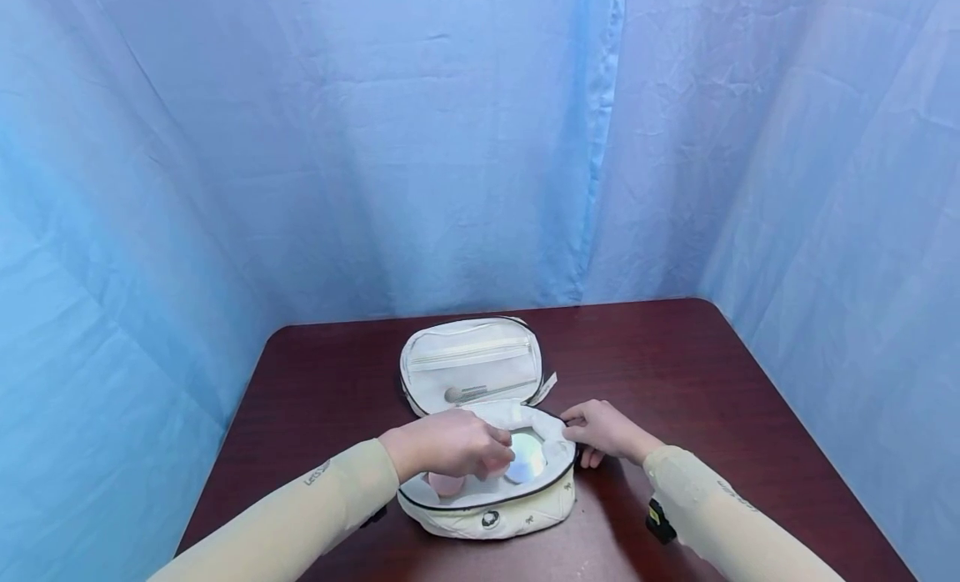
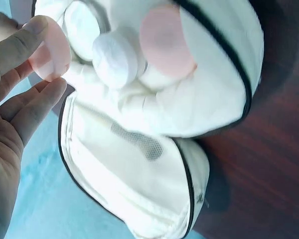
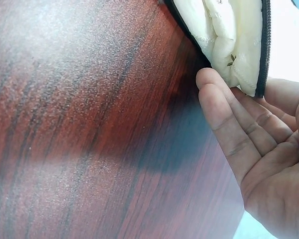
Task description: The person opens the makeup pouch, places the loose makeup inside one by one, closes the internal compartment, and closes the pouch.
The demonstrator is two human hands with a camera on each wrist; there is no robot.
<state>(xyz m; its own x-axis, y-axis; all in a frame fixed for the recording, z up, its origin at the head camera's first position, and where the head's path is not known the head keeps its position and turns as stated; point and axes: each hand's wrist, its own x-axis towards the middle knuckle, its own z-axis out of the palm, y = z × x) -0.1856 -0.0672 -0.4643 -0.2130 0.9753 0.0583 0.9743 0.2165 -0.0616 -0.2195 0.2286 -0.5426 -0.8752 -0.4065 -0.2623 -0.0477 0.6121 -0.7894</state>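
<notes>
My left hand (image 1: 457, 444) is over the open makeup bag (image 1: 517, 519), pinching a round pink powder puff (image 2: 52, 50) between thumb and fingertips. A second pink puff (image 2: 164, 42) lies inside the bag's left part. Beside it sit a small white round-topped container (image 2: 114, 59) and a shiny round disc-like item (image 1: 525, 458). At the bag's right end, my right hand (image 1: 603, 430) grips the zippered rim, thumb on the inner side and fingers against the outer wall. The quilted cream bag has black zipper edging.
The bag's lid (image 1: 472, 340) lies folded back, with a makeup brush (image 1: 480, 393) behind its mesh pocket. A dark red wooden table (image 1: 675, 357) carries the bag. Blue curtains (image 1: 450, 148) hang round the table's back and sides.
</notes>
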